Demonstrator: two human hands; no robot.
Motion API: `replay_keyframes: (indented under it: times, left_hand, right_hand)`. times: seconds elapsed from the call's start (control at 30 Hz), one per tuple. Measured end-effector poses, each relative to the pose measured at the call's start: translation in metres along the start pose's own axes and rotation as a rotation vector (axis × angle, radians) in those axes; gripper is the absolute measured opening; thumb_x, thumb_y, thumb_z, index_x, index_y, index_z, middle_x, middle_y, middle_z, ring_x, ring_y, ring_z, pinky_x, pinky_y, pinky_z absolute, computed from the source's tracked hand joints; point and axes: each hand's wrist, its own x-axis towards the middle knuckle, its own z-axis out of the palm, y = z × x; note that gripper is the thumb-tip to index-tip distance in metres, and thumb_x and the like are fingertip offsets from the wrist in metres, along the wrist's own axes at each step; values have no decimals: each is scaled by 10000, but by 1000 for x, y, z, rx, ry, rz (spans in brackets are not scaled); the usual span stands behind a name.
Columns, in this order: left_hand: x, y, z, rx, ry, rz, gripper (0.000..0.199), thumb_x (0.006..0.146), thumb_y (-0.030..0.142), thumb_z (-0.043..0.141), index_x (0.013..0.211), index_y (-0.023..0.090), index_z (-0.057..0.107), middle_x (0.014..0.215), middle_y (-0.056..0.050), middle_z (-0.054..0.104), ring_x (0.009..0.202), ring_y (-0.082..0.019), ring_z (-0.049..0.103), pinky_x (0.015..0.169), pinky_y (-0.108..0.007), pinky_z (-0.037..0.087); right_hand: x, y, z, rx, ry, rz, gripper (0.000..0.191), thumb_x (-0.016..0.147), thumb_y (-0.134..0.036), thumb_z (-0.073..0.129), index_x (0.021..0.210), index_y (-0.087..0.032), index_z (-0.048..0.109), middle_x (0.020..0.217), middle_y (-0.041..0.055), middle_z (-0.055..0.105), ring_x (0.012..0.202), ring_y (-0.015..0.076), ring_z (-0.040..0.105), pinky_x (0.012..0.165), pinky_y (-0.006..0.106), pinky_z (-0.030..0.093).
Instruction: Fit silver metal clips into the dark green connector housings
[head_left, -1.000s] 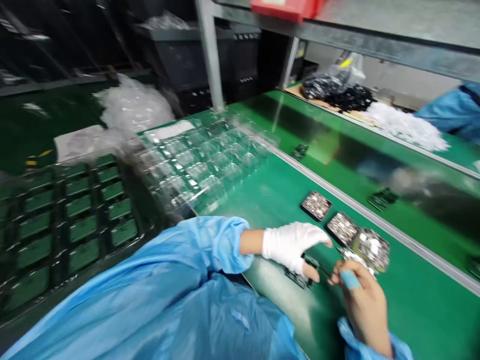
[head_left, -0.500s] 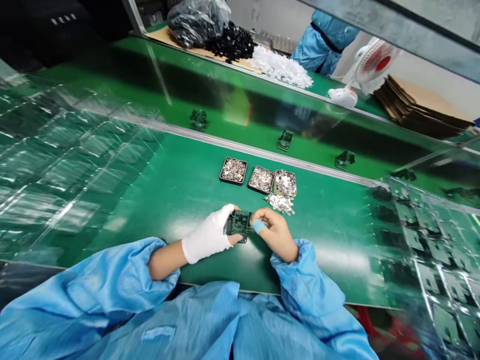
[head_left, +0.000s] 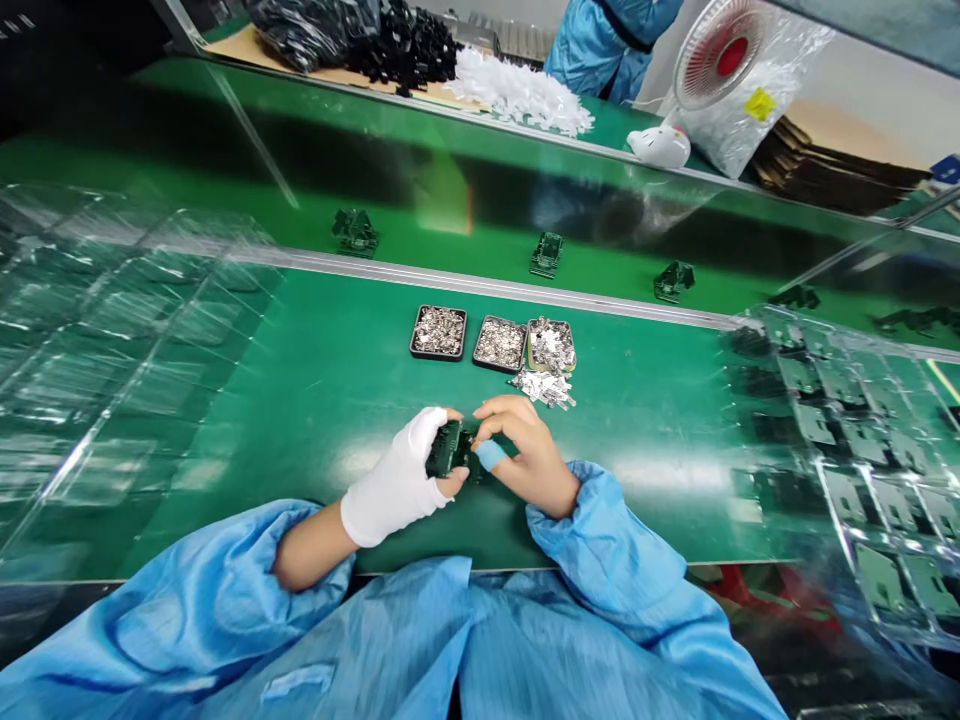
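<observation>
My left hand (head_left: 401,475), in a white glove with bare fingertips, is closed around the edges of a green circuit board (head_left: 447,449) and holds it tilted above the table. My right hand (head_left: 529,452), with a light blue wrap on one finger, is at the board's right side. Its thumb and fingers are pinched together; whatever is between them is too small or hidden to name. Just beyond the hands lies a loose pile of flat silvery metal pieces (head_left: 546,388). Behind it stand a right tray (head_left: 574,358), a middle tray (head_left: 475,362) and a left tray (head_left: 413,350) of small metal parts.
Clear plastic blister trays (head_left: 150,340) lie at the left. More trays with green boards (head_left: 881,580) stand at the right. A low rail (head_left: 480,284) crosses the table, with several boards beyond it. Behind a clear panel are a fan (head_left: 720,55) and a person in blue (head_left: 600,45).
The circuit board has turned in my left hand and now shows more edge-on. My right hand stays beside it, fingers pinched. The view has shifted, so the trays appear farther left.
</observation>
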Motion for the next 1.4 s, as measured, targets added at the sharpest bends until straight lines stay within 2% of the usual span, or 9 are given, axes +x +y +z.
replay_keyframes:
  times: [0.23,0.63,0.87,0.93,1.03,1.1,1.27,1.4]
  left_hand:
    - [0,3,1,3,-14,35,428,752,442,543,1075,177,448,1012,-84,562,921,-235,577,820,-388,497]
    - [0,0,2,54,2,101,431,779,430,540,1107,171,433,1007,-84,560,917,-226,583,817,-385,507]
    - [-1,-4,5,212,52,178,435,769,417,539,1099,141,474,1067,-147,572,1010,-297,572,875,-459,488]
    - [-2,-6,4,185,25,183,441,779,418,525,1119,144,466,1056,-133,574,985,-280,579,856,-442,498]
    - [-1,-7,2,95,-21,187,431,797,432,502,1125,155,459,1013,-99,573,924,-239,587,818,-401,515]
    - [0,-7,3,85,-9,190,392,811,397,492,1120,157,469,1017,-98,576,936,-234,586,836,-396,514]
    - [6,-6,10,167,110,183,326,850,190,436,1170,158,488,1210,-131,566,1167,-250,529,992,-419,446]
    - [10,-8,11,186,101,154,253,836,186,474,1074,158,555,1121,-117,626,1054,-244,596,910,-399,490]
  right_hand:
    - [-1,0,5,-80,-43,-58,74,836,-167,495,827,-221,544,1001,68,615,1004,198,556,882,400,450]
    - [-1,-1,5,-84,-35,-43,81,842,-150,484,831,-216,529,967,67,602,975,189,548,862,383,453]
    - [-2,-1,7,-87,-35,-15,102,823,-120,472,832,-211,516,967,65,591,974,186,548,890,383,428]
    - [-2,-1,8,-90,-35,-16,96,829,-122,475,838,-208,517,969,63,591,976,184,547,924,395,409]
    - [-2,-1,11,-71,-14,-1,97,831,-112,485,835,-201,523,952,60,593,948,177,544,886,363,427]
    - [-2,-1,12,-60,12,21,102,829,-106,493,832,-201,529,938,57,594,930,173,544,841,337,445]
    - [-3,0,16,-59,69,68,83,829,-129,506,825,-209,529,900,50,587,912,177,559,823,335,460]
    - [-6,-1,19,-51,73,98,54,830,-157,512,838,-208,526,918,58,586,897,180,571,809,339,468]
